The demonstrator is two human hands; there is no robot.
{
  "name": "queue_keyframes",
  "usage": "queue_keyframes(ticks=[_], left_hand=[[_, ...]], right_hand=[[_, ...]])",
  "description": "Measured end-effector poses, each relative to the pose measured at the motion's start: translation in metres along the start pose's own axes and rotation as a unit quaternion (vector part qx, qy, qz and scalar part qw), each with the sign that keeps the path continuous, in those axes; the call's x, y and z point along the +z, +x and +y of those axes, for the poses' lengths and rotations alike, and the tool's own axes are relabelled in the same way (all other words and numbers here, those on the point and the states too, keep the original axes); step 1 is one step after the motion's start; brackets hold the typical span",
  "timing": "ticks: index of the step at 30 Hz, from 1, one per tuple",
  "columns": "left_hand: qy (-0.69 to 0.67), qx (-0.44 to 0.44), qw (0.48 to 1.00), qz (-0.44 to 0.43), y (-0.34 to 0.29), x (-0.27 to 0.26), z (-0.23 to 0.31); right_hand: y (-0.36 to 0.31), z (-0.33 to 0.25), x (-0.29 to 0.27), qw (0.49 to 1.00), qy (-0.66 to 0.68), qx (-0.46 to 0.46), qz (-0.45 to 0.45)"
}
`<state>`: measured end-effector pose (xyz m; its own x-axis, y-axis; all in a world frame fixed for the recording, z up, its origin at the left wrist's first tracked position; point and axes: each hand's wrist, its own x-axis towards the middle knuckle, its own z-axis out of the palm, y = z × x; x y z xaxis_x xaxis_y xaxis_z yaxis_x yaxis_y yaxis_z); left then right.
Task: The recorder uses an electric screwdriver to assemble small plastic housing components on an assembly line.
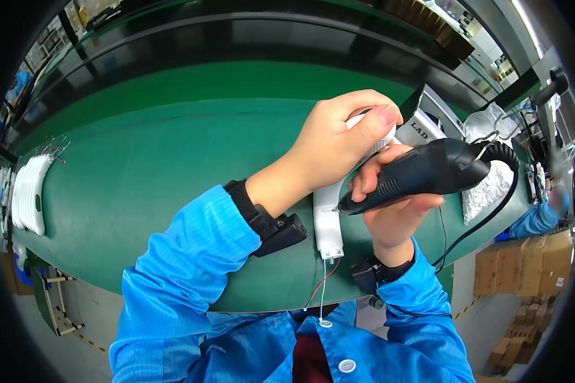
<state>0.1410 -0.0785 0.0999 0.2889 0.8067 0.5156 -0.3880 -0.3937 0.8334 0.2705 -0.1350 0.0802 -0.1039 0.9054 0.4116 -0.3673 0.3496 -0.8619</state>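
Observation:
My left hand (342, 131) is closed around the upper end of a white, curved, strip-like part (329, 233); some ridged white surface shows between its fingers. In my right hand (397, 220) lies a black electric screwdriver (421, 171), held nearly level with the fingers wrapped over its body. Its tip points left and meets the white part's face, or comes very close to it. Whether a screw sits under the tip is too small to tell. From the part's lower end, thin red and white wires (324, 287) hang toward the table's near edge.
A row of similar white parts (30, 198) with wires stands at the green table's (172, 153) left end. At the right are a white-fronted box (421, 129), a clear bag of white pieces (485, 198) and the screwdriver's coiled cable (513, 172). Cardboard boxes (524, 263) sit beyond.

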Motion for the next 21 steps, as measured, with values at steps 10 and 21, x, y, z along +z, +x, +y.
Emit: queue_keyframes(ticks=[10,21], left_hand=[[-0.02,-0.014,1.0,-0.013,-0.0005,-0.0005,-0.0012],[-0.005,-0.018,1.0,0.001,0.0008,-0.0005,-0.0036]], right_hand=[[-0.0003,-0.0003,0.0057,1.0,-0.023,0.013,0.009],[-0.0002,0.0036,0.0031,0.999,0.004,0.031,-0.011]])
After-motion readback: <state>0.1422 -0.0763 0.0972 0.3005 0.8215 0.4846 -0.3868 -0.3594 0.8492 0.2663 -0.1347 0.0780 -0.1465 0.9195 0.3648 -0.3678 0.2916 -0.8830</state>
